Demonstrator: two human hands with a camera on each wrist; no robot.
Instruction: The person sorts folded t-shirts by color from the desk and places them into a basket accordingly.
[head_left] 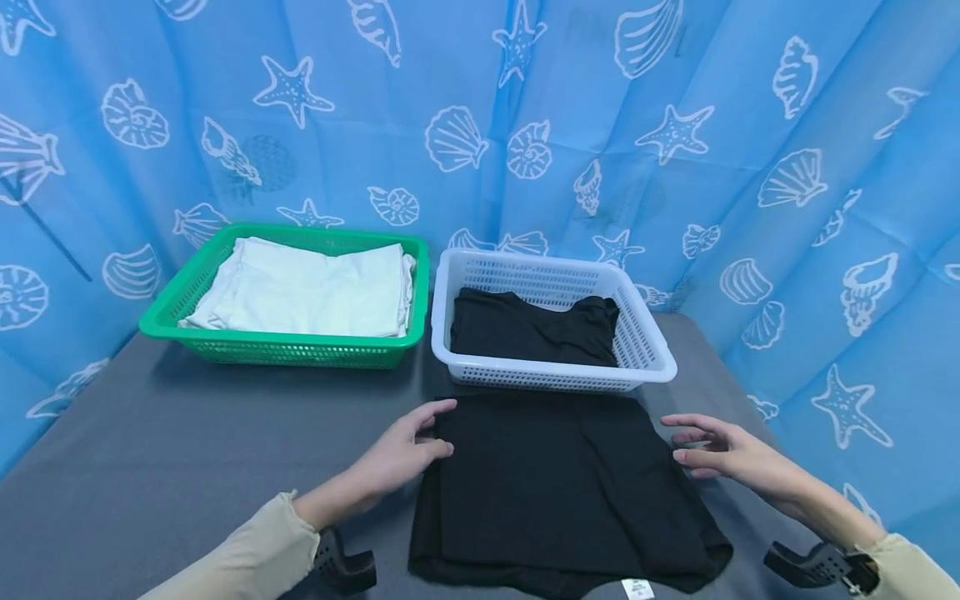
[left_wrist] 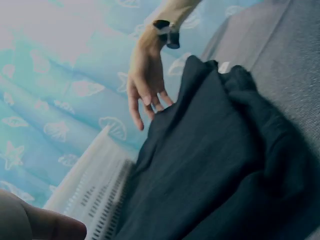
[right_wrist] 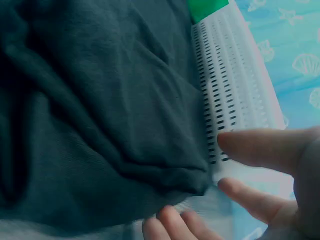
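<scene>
A folded black garment (head_left: 558, 487) lies flat on the grey table (head_left: 187, 467) just in front of the white basket (head_left: 558, 379). My left hand (head_left: 408, 450) touches the garment's far left corner with relaxed fingers. My right hand (head_left: 716, 450) hovers beside the far right corner, fingers spread and holding nothing. The left wrist view shows the black garment (left_wrist: 215, 155) and my right hand (left_wrist: 145, 85) at its edge. In the right wrist view the black garment (right_wrist: 100, 110) lies against the white basket (right_wrist: 235, 90), with my fingers (right_wrist: 265, 147) next to the corner.
A green basket (head_left: 285, 343) at the back left holds folded white cloth (head_left: 300, 287). The white basket holds another black garment (head_left: 532, 329). A blue curtain with shells and starfish (head_left: 480, 108) closes in the table at the back and both sides.
</scene>
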